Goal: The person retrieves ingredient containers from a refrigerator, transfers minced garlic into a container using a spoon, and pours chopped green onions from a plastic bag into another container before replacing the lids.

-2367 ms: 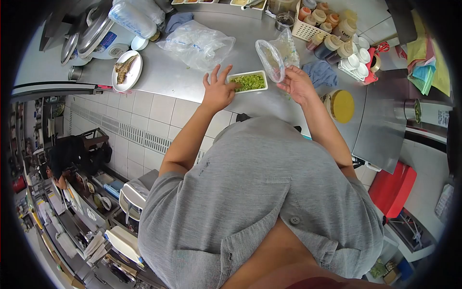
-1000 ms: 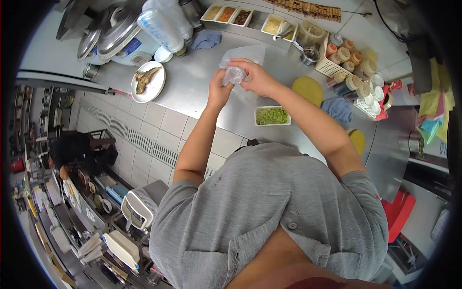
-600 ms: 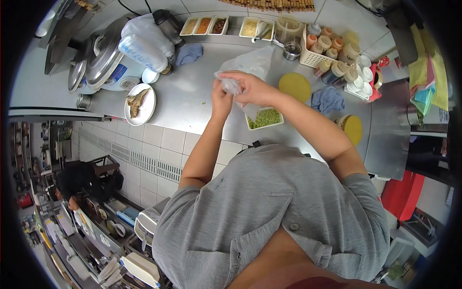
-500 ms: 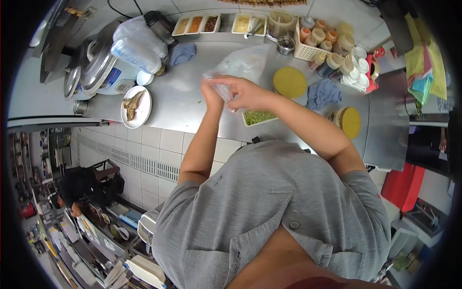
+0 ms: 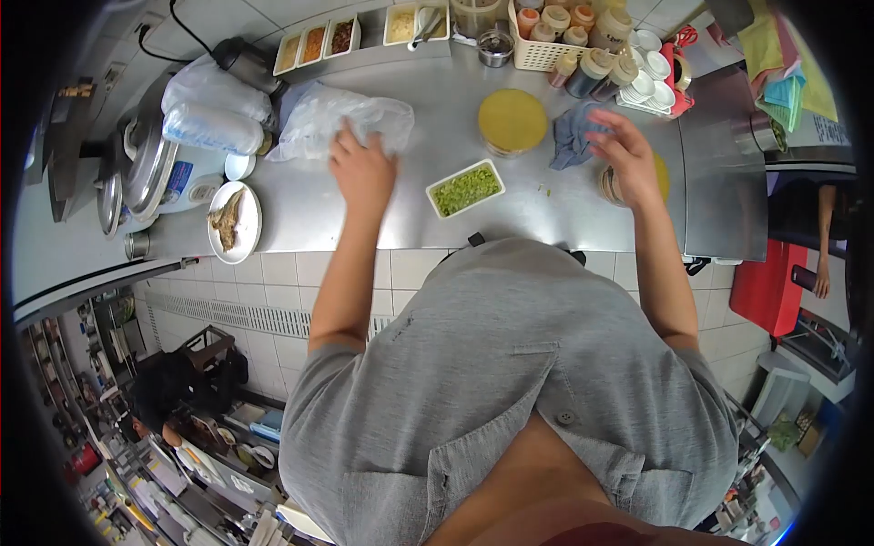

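My left hand (image 5: pixel 362 173) is open, fingers spread at the near edge of a crumpled clear plastic bag (image 5: pixel 314 123); whether they touch it I cannot tell. Over on the right, my right hand (image 5: pixel 628 159) holds nothing, its fingers apart and slightly bent. It is beside a crumpled blue cloth (image 5: pixel 570 141) and partly covers a yellow-lidded container (image 5: pixel 662 177). Between my hands sits a white rectangular tub of chopped greens (image 5: pixel 466 190). Behind that tub stands another container with a round yellow lid (image 5: pixel 513 120).
A white plate (image 5: pixel 252 238) with browned food lies at the left front edge. Seasoning tubs (image 5: pixel 316 44) line the back. A basket of bottles (image 5: pixel 546 56) and stacked white cups (image 5: pixel 648 77) stand back right. Another person's hand (image 5: pixel 823 278) holds a phone at far right.
My hands have parted. The left let go of the plastic bag, which now lies further left on the counter; the right moved right to the blue cloth. The tub of greens is uncovered.
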{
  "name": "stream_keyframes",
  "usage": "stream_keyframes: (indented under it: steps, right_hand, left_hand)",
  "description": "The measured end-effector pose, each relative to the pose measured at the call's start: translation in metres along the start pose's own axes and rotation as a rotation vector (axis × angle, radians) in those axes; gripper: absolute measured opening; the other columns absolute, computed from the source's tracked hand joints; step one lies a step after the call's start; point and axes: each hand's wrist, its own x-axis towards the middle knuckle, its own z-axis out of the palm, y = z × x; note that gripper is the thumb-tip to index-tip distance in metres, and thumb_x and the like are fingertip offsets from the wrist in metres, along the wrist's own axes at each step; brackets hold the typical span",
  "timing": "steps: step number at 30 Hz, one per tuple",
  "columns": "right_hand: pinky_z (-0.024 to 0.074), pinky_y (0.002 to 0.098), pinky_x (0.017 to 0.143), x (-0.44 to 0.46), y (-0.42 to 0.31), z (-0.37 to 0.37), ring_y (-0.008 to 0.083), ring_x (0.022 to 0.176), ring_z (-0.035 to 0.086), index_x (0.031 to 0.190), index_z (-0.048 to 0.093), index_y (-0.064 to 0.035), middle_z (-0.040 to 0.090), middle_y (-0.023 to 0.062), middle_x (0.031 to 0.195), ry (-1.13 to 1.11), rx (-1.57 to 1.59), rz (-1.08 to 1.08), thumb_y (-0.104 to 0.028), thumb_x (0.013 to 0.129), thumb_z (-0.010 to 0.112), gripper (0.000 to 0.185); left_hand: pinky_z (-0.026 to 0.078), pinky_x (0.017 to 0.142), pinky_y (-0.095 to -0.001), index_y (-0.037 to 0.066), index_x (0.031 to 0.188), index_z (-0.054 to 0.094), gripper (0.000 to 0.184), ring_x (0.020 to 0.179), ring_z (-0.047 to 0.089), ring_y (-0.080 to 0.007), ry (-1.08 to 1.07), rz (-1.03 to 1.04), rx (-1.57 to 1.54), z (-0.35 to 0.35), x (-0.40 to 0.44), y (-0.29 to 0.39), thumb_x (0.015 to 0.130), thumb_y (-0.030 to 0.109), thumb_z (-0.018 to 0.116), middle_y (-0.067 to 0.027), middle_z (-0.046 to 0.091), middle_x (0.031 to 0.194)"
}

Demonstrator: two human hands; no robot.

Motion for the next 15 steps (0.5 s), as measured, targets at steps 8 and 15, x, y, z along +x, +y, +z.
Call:
stream_keyframes:
  steps: [8, 15]
  right_hand:
    - [0.0504, 0.0324, 0.096, -0.035, 0.03, -0.052, 0.0175, 0.112, 0.063, 0.132, 0.058, -0.0044, 0.062, 0.0082, 0.132, 0.435, 0.194, 0.044, -0.01, 0.096, 0.06, 0.036]
    - [0.0509, 0.0304, 0.094, -0.049, 0.036, -0.06, 0.0166, 0.107, 0.064, 0.127, 0.061, -0.0055, 0.065, 0.0055, 0.125, 0.553, 0.135, 0.055, -0.009, 0.097, 0.06, 0.029]
  left_hand:
    - [0.043, 0.104, -0.0521, 0.017, 0.153, 0.038, 0.108, 0.127, 0.046, -0.0391, -0.456, 0.304, -0.461, 0.038, -0.06, 0.078, 0.06, 0.032, 0.09, -0.0189, 0.047, 0.139]
    - [0.046, 0.102, -0.0512, 0.011, 0.14, 0.052, 0.089, 0.123, 0.046, -0.0427, -0.482, 0.191, -0.541, 0.011, 0.044, -0.007, 0.059, 0.031, 0.085, -0.0217, 0.051, 0.129]
